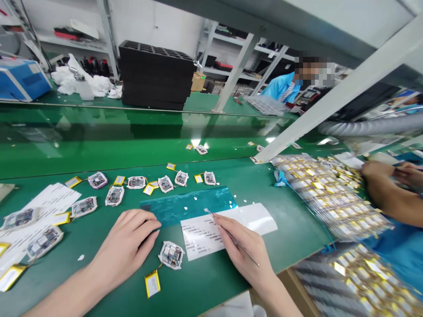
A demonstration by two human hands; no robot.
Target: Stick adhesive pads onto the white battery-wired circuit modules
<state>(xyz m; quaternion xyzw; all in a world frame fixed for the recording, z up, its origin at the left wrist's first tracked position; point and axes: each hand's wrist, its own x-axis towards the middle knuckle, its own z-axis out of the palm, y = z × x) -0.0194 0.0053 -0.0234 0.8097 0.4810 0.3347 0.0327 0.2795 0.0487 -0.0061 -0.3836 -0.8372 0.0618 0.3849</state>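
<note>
Right hand [246, 251] clamped on steel tweezers [231, 235] above a white sheet [228, 231], left hand [127, 242] open and idle by blue film [188, 204]; wired PCB module [171, 255] lies loose between them on the green desk [291, 229] (light, fragile: hold the white rim, not the lead).

Green bench mat [291, 224], circuit boards [171, 255], pouch batteries [152, 283], paper sheets [56, 196] (some under boards), teal film [185, 206]

Your two bare hands, no gloves
Your left hand [124, 246] and right hand [244, 248] look slender, running into a bare left forearm [62, 299] and right forearm [280, 299] at the near edge.
</note>
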